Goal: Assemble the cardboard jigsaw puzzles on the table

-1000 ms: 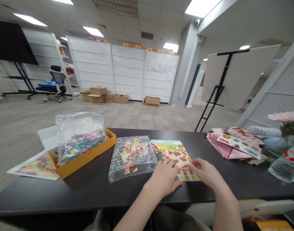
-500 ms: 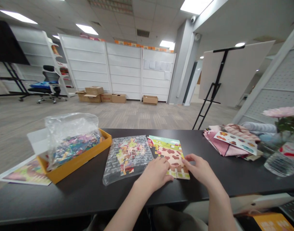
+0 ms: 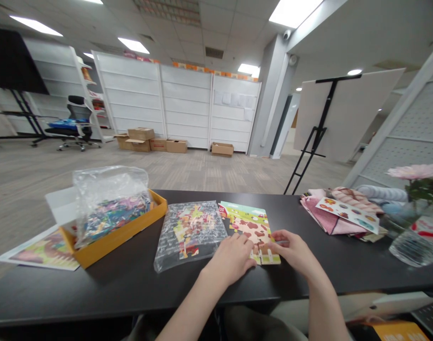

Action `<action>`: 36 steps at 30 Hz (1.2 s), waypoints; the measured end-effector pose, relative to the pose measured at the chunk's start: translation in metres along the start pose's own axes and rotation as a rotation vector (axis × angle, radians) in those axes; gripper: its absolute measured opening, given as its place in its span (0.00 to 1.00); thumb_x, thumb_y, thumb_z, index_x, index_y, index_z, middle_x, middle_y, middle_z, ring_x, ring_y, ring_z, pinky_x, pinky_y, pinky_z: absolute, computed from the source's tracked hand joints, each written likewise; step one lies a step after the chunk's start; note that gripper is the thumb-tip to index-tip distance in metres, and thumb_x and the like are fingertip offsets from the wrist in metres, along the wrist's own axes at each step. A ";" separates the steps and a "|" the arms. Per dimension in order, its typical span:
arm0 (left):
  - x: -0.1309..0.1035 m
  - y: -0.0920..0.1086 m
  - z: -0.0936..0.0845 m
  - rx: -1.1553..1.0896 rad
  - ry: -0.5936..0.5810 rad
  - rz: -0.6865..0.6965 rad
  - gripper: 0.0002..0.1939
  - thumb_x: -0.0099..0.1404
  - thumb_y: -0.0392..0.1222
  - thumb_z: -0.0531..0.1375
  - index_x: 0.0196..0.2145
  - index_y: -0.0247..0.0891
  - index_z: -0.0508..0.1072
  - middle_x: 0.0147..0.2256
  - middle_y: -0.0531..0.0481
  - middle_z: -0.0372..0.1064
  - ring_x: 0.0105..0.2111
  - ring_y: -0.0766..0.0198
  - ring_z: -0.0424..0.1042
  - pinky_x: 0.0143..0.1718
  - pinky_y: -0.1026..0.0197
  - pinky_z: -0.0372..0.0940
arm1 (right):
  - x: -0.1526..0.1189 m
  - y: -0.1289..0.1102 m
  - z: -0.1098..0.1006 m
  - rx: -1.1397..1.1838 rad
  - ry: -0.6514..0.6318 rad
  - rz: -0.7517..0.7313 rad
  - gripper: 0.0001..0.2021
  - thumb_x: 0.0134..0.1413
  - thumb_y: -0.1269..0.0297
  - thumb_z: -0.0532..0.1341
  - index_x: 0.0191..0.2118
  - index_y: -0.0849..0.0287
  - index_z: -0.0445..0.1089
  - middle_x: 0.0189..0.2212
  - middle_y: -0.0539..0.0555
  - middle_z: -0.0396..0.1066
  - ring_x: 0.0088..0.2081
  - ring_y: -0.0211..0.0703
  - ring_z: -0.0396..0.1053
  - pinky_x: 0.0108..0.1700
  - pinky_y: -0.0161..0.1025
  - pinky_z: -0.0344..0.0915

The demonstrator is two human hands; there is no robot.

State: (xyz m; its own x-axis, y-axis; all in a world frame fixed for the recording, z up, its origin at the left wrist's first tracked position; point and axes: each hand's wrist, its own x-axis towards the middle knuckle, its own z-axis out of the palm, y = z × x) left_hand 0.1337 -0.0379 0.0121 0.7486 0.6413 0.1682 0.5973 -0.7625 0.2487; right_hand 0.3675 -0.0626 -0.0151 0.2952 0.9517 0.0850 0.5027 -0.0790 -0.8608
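A partly assembled jigsaw puzzle (image 3: 257,229) lies on the black table in front of me, showing a brown-spotted cow, green meadow and white fence. My left hand (image 3: 234,255) rests over its lower left part, fingers slightly bent and thumb apart near the bottom edge. At the right edge, my right hand (image 3: 291,248) touches the puzzle with thumb and forefinger, a gap showing between them; no loose piece is visible there. Left of the puzzle, several loose puzzle pieces (image 3: 193,225) lie on a clear plastic bag (image 3: 166,255).
A yellow box (image 3: 120,240) with a bag of puzzle pieces (image 3: 119,213) stands at the left, beside a picture sheet (image 3: 46,253). On the right are folded cloths (image 3: 321,215), a sticker sheet (image 3: 347,214), a plastic bottle (image 3: 415,244) and a pink flower (image 3: 415,171).
My right thumb and fingers have shifted slightly inward over the puzzle's right edge. My left hand stays nearly in place. The camera view has shifted slightly.
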 end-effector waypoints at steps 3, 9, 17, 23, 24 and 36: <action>0.000 0.001 -0.001 -0.008 -0.012 -0.003 0.13 0.68 0.48 0.62 0.46 0.37 0.74 0.48 0.42 0.72 0.49 0.49 0.71 0.49 0.49 0.69 | -0.002 -0.002 0.002 0.061 0.001 0.012 0.17 0.37 0.57 0.72 0.35 0.58 0.76 0.34 0.57 0.79 0.28 0.47 0.77 0.28 0.37 0.70; 0.000 0.000 0.001 -0.003 0.007 0.007 0.13 0.68 0.47 0.62 0.45 0.37 0.74 0.47 0.42 0.72 0.49 0.49 0.71 0.49 0.49 0.70 | -0.003 -0.001 0.008 0.122 -0.132 0.055 0.19 0.40 0.54 0.71 0.38 0.58 0.73 0.29 0.54 0.78 0.29 0.48 0.77 0.28 0.37 0.69; -0.002 -0.003 0.006 -0.104 0.041 0.000 0.13 0.66 0.46 0.64 0.46 0.40 0.75 0.49 0.43 0.72 0.50 0.50 0.70 0.52 0.49 0.67 | -0.003 -0.012 0.004 0.103 -0.082 -0.039 0.20 0.44 0.49 0.70 0.37 0.60 0.74 0.32 0.57 0.79 0.30 0.46 0.74 0.32 0.39 0.69; 0.000 -0.011 0.004 -0.457 0.200 -0.013 0.12 0.67 0.50 0.63 0.40 0.38 0.74 0.45 0.45 0.72 0.47 0.56 0.70 0.50 0.57 0.65 | -0.009 -0.037 0.011 0.289 -0.066 -0.090 0.25 0.44 0.43 0.70 0.39 0.60 0.75 0.30 0.57 0.78 0.32 0.48 0.75 0.33 0.39 0.70; 0.001 -0.012 0.002 -0.512 0.222 -0.030 0.12 0.67 0.50 0.62 0.37 0.38 0.74 0.42 0.47 0.72 0.44 0.58 0.71 0.47 0.58 0.64 | -0.010 -0.042 0.015 0.324 -0.063 -0.101 0.25 0.44 0.43 0.71 0.39 0.60 0.75 0.32 0.57 0.79 0.33 0.48 0.76 0.35 0.40 0.71; -0.012 -0.033 -0.016 -0.791 0.132 -0.130 0.17 0.64 0.49 0.60 0.23 0.37 0.64 0.22 0.58 0.56 0.25 0.68 0.55 0.28 0.63 0.50 | -0.012 -0.076 0.056 0.533 0.064 -0.109 0.36 0.42 0.46 0.74 0.55 0.58 0.66 0.26 0.50 0.77 0.28 0.44 0.74 0.33 0.38 0.70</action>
State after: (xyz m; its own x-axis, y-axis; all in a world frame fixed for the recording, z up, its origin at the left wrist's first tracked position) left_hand 0.1006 -0.0194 0.0168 0.6176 0.7630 0.1908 0.2597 -0.4268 0.8663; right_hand 0.2805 -0.0519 0.0208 0.3220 0.9245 0.2039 0.0563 0.1962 -0.9789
